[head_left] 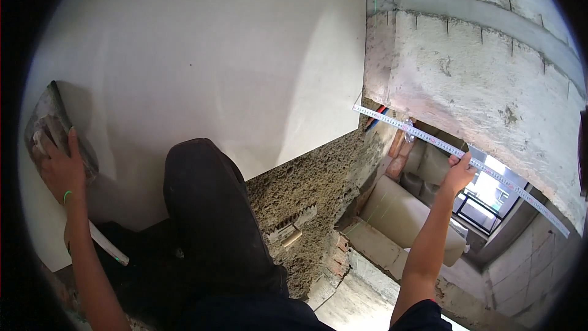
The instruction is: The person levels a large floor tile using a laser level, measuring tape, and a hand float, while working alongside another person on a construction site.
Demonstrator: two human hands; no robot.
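Observation:
My left hand (60,162) grips a stained grey trowel-like tool (48,110) lying against the large pale panel (245,49) at the left. A pale stick (113,248) shows below that hand. My right hand (459,171) grips a long white measuring tape (429,139) near its middle. The tape stretches diagonally from the panel's lower right corner, along the lower edge of a rough white concrete band (465,67), to the far right. My dark-trousered knee (208,196) is between my hands, over the panel.
Rough mortar (324,178) borders the panel, with a notched trowel (282,233) lying on it. Red and blue pipes (376,116) show below the tape's left part. An opening at right shows a beige bulky object (392,214) and a bright window (490,187) with a dark frame.

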